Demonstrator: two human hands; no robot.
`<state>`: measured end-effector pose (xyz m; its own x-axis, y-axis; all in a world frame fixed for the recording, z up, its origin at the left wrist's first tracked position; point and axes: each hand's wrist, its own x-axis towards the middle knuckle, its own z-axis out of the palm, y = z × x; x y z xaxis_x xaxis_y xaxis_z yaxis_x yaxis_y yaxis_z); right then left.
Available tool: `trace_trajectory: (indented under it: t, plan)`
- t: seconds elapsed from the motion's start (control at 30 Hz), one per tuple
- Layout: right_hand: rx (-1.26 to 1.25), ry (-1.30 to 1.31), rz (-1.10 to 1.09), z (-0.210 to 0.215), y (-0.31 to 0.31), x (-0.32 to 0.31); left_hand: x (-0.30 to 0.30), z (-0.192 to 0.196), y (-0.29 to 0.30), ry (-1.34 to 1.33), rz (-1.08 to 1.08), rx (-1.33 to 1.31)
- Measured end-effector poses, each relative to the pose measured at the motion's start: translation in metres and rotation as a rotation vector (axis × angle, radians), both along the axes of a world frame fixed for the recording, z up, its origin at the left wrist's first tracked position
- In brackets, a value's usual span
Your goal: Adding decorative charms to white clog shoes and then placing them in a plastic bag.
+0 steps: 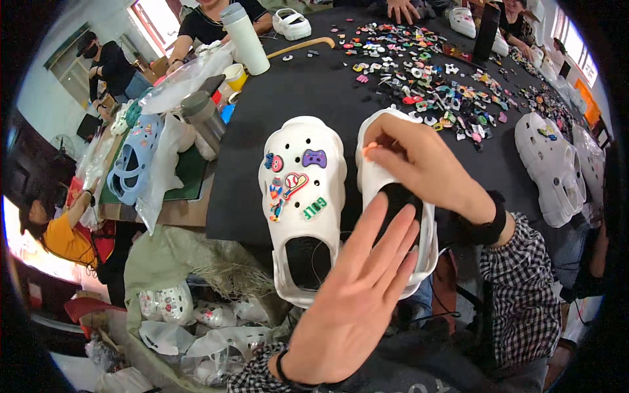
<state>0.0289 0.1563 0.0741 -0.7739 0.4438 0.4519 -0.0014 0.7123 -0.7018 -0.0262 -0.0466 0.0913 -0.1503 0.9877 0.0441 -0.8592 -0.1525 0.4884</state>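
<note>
Head cam: decorated white clog (303,195) on desk (242,164), w/ green lettered charm (314,208). Just R of it, 2nd white clog (371,177); R hand (422,157) pinches sm. orange pc (371,148) there, L hand (350,301) open, fingers straight. Loose charms (419,78) beyond decorated clog, to R.

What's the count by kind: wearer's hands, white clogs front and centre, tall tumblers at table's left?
Hands: 2 (left hand, right hand)
White clogs: 2 (left clog, right clog)
Tall tumblers: 2 (white tumbler, grey tumbler)
Total: 6
</note>
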Motion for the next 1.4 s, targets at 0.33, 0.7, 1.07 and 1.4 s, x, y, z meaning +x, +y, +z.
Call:
trace_trajectory:
  t: [0.33,0.7,1.07,1.4]
  plan:
    - [0.115,-0.044,0.036,0.002,-0.007,0.004,-0.062,-0.040,-0.083,0.382,0.324,-0.201]
    - [-0.513,0.051,0.219,0.003,-0.001,0.005,-0.050,-0.035,-0.066,0.210,0.290,-0.168]
    - [-0.997,0.251,0.295,0.006,0.035,0.026,-0.046,-0.033,-0.044,0.215,0.325,-0.163]
    - [-0.325,0.083,0.340,0.023,-0.007,0.015,-0.050,-0.036,-0.032,0.290,0.350,-0.122]
